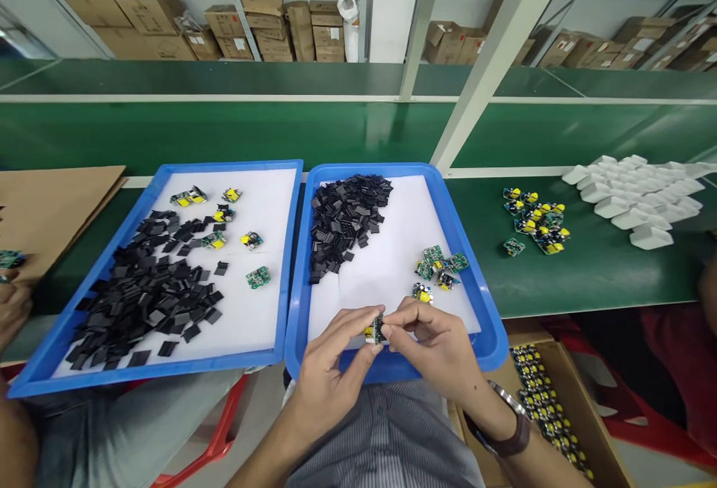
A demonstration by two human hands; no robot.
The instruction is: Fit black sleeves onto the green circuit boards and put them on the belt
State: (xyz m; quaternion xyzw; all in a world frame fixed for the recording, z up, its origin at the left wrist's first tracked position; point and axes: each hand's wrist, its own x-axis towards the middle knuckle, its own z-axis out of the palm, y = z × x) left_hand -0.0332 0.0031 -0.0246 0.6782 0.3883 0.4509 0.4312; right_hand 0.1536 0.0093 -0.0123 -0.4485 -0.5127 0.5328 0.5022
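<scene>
Over the front edge of the right blue tray (486, 316), my left hand (336, 365) pinches a small circuit board (376, 329) with a yellow part. My right hand (434, 342) has its thumb and forefinger closed on the same board's right side; whether a thin piece is also between them is too small to tell. Black flat pieces (344, 223) are heaped in the tray's upper left. Several green boards with yellow parts (440, 267) lie on its right side, just beyond my right hand.
A second blue tray (288, 264) holds black pieces and boards on the left. On the right are a board pile (538, 223), white housings (638, 193) and an open carton (588, 398) of boards below. People sit at both sides. A slanted post (493, 62) rises behind.
</scene>
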